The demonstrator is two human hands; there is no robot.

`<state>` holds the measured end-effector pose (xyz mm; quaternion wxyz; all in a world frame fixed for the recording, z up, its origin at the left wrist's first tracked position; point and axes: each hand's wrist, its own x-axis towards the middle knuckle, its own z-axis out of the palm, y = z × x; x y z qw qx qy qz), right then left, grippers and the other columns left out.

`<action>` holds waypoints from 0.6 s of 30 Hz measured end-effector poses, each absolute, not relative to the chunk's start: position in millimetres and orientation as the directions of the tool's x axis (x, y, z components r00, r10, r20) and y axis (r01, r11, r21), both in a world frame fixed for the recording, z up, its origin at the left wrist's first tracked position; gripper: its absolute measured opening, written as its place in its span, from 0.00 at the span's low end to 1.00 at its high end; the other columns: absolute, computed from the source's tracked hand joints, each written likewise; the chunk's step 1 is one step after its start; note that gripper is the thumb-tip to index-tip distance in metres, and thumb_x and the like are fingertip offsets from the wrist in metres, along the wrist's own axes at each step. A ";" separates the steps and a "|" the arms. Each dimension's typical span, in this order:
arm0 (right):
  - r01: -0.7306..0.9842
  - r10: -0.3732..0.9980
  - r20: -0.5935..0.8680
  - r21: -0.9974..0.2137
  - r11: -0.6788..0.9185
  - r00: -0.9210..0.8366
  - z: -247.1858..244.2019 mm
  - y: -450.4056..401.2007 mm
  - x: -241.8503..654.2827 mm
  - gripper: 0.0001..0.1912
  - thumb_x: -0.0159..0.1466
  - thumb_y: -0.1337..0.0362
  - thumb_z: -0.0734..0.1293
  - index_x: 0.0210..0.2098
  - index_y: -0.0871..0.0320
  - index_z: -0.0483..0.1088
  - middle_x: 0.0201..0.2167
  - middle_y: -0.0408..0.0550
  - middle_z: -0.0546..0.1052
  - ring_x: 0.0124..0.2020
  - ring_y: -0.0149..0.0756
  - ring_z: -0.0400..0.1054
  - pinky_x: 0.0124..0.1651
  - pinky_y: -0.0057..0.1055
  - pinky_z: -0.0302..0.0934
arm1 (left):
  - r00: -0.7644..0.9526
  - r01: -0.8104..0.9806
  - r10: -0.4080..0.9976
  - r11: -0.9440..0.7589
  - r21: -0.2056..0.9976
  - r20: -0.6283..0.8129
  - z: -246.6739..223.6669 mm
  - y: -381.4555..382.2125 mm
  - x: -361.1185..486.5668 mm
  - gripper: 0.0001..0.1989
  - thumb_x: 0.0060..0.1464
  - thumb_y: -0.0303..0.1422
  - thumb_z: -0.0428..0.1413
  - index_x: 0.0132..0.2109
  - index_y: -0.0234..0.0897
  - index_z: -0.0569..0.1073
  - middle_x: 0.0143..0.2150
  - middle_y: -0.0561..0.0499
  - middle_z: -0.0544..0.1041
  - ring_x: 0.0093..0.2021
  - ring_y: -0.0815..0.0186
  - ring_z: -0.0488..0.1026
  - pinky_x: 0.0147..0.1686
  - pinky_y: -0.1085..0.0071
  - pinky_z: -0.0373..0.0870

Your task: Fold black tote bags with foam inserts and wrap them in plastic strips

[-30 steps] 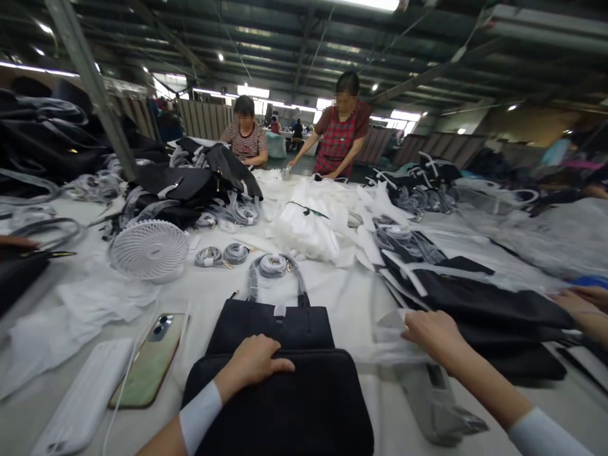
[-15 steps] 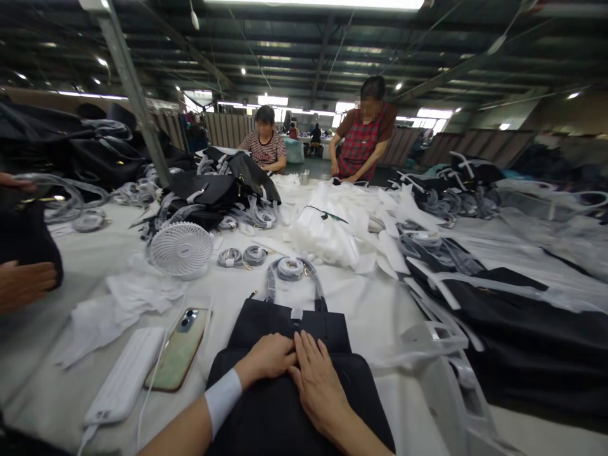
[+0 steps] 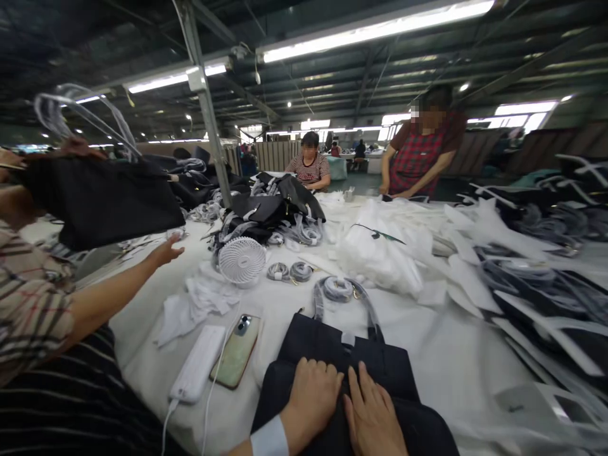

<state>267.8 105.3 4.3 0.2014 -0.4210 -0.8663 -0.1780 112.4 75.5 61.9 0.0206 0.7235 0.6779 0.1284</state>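
A black handbag (image 3: 394, 373) lies flat on the table before me, its plastic-wrapped handle pointing away. My left hand (image 3: 313, 392) is on the bag with its fingers curled in; they seem to grip the bag's material, though the fingertips are hidden. Beside it, my right hand (image 3: 375, 411) rests flat on the bag, fingers stretched out. A pale tab (image 3: 348, 340) shows at the middle of the bag's upper edge, beyond my hands. Within the handle's loop sits a coiled, wrapped strap (image 3: 338, 289).
Left of the bag lie a phone (image 3: 236, 350), a white power bank (image 3: 198, 364) with a cable, and a small fan (image 3: 242, 261). A co-worker at the left lifts another black bag (image 3: 118, 196). White padding (image 3: 380, 253) and more bags (image 3: 536, 272) crowd the right.
My view has turned left, so everything sits further right. My left hand's fingers are more curled, and the hands are slightly further apart. The co-worker's bag has risen.
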 end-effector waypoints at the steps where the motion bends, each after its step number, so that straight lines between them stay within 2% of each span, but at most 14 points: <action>1: 0.808 0.689 0.460 0.120 0.576 -0.560 10.4 111.2 264.7 0.26 0.69 0.63 0.49 0.57 0.66 0.68 0.59 0.66 0.69 0.58 0.48 0.65 0.51 0.42 0.61 | 0.066 0.974 0.984 -0.100 0.204 0.168 59.4 76.2 111.4 0.17 0.67 0.35 0.41 0.39 0.36 0.74 0.34 0.46 0.76 0.38 0.58 0.75 0.43 0.57 0.69; 3: 0.834 0.747 0.403 0.079 0.547 -0.528 26.2 123.1 255.8 0.27 0.69 0.65 0.48 0.60 0.67 0.65 0.62 0.64 0.66 0.61 0.47 0.62 0.54 0.42 0.61 | 0.097 0.970 0.980 -0.133 0.206 0.174 57.1 78.1 109.0 0.16 0.67 0.33 0.43 0.39 0.36 0.74 0.33 0.47 0.76 0.37 0.59 0.74 0.42 0.60 0.69; 6: 0.852 0.791 0.346 0.052 0.522 -0.505 46.8 134.6 241.1 0.29 0.69 0.63 0.47 0.64 0.68 0.60 0.67 0.63 0.56 0.67 0.50 0.50 0.62 0.51 0.51 | 0.116 0.966 0.977 -0.153 0.207 0.181 59.6 80.3 107.0 0.14 0.65 0.30 0.43 0.40 0.35 0.74 0.34 0.46 0.77 0.36 0.60 0.74 0.41 0.60 0.69; 8: 0.839 0.800 0.279 0.045 0.542 -0.532 53.7 136.7 234.7 0.29 0.69 0.63 0.46 0.65 0.68 0.58 0.68 0.62 0.53 0.69 0.52 0.46 0.64 0.56 0.46 | 0.116 0.965 0.975 -0.156 0.212 0.189 64.8 79.7 106.7 0.14 0.64 0.28 0.43 0.44 0.34 0.73 0.35 0.46 0.76 0.37 0.59 0.74 0.42 0.60 0.69; 10: 0.835 0.815 0.203 0.027 0.550 -0.543 56.6 136.6 231.4 0.30 0.69 0.61 0.46 0.66 0.67 0.56 0.69 0.60 0.51 0.70 0.51 0.43 0.65 0.57 0.43 | 0.112 0.962 0.973 -0.157 0.224 0.201 71.9 75.1 104.4 0.13 0.63 0.26 0.44 0.46 0.35 0.73 0.40 0.45 0.76 0.41 0.59 0.73 0.44 0.60 0.69; 12: 0.848 0.840 0.130 0.003 0.531 -0.527 58.5 136.6 229.8 0.31 0.70 0.59 0.46 0.67 0.67 0.53 0.70 0.58 0.49 0.70 0.50 0.42 0.66 0.56 0.41 | 0.067 0.954 0.961 -0.140 0.264 0.269 77.1 62.9 96.2 0.14 0.62 0.26 0.44 0.48 0.38 0.72 0.49 0.44 0.74 0.50 0.57 0.71 0.51 0.57 0.67; 14: 0.859 0.858 0.060 -0.018 0.512 -0.510 60.7 137.4 228.4 0.32 0.70 0.56 0.47 0.67 0.67 0.52 0.70 0.58 0.48 0.70 0.49 0.42 0.67 0.56 0.40 | -0.076 0.934 0.922 -0.068 0.352 0.380 74.4 41.2 79.0 0.16 0.62 0.28 0.45 0.53 0.42 0.71 0.58 0.45 0.69 0.58 0.54 0.65 0.58 0.52 0.62; 16: 0.865 0.866 0.021 -0.041 0.500 -0.500 63.0 138.2 226.9 0.32 0.70 0.56 0.47 0.67 0.68 0.52 0.70 0.57 0.48 0.70 0.48 0.42 0.67 0.55 0.39 | -0.311 0.860 0.851 0.063 0.506 0.423 60.2 11.4 53.7 0.17 0.63 0.33 0.45 0.56 0.41 0.69 0.60 0.42 0.67 0.61 0.52 0.62 0.60 0.47 0.59; 18: 0.871 0.873 0.025 -0.067 0.487 -0.487 64.4 138.3 225.5 0.31 0.70 0.57 0.47 0.67 0.67 0.53 0.70 0.57 0.48 0.70 0.47 0.42 0.67 0.54 0.38 | -0.527 0.686 0.798 0.198 0.700 0.291 36.9 -21.0 26.1 0.19 0.62 0.42 0.46 0.55 0.38 0.69 0.56 0.40 0.71 0.59 0.50 0.66 0.60 0.46 0.60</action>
